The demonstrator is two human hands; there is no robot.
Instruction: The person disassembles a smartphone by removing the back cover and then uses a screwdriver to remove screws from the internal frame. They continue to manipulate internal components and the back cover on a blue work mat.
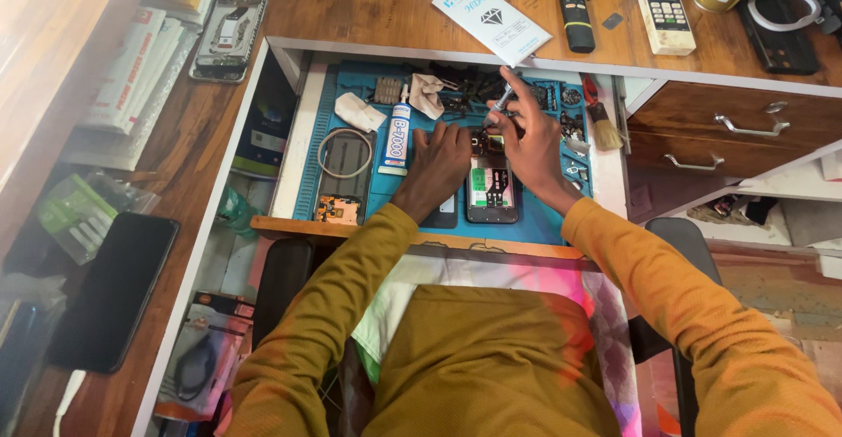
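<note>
The right hand (pixel 531 139) pinches a thin tool (pixel 502 102), tip down on the open phone (pixel 491 187). The left hand (pixel 438 152) presses flat beside it, holding nothing. The phone lies on the blue mat (pixel 390 187), long side pointing away. A glue tube (pixel 397 134) and small parts lie close around.

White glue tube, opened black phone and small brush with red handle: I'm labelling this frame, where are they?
White glue tube (pixel 397 139), head view, mid-body.
Opened black phone (pixel 491 189), head view, exposed interior.
Small brush with red handle (pixel 602 121), head view, near the bristles.
</note>
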